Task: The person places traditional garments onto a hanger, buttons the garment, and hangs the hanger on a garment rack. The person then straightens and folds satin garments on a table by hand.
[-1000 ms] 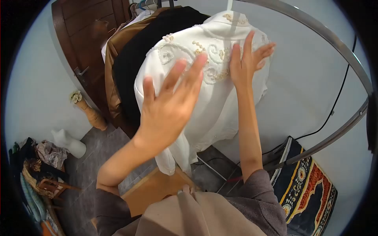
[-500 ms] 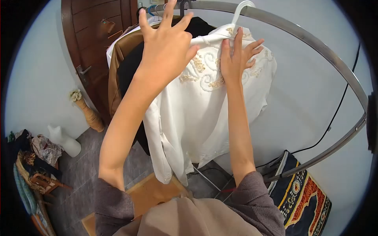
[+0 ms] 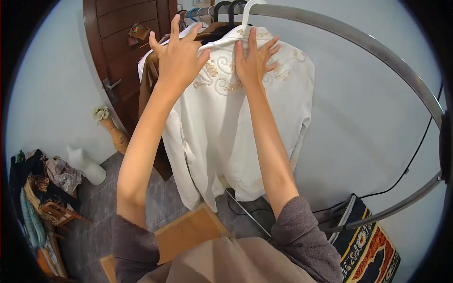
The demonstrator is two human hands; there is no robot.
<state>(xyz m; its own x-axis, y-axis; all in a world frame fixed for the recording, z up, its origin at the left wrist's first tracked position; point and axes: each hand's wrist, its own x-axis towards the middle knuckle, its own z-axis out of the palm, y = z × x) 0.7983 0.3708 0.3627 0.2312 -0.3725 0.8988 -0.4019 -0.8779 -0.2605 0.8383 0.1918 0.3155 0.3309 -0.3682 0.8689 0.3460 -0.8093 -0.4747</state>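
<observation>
A white long-sleeved blouse with raised white swirls and gold beading hangs from a white hanger. My left hand is at the blouse's left shoulder, fingers spread upward and thumb pointing right along the fabric. Whether its palm touches the cloth is hidden. Against the beaded upper part, just below the collar, my right hand lies with its fingers apart. Neither hand is closed around anything.
A curved metal rail carries the blouse and several darker garments behind it. A brown door stands at the back left. Below are a wooden board, a patterned rug, a white torso form and a heap of clothes.
The blouse and both hands appear farther left, partly because the view shifted. The right side of the blouse now hangs straighter and lower. Both hands stay spread.
</observation>
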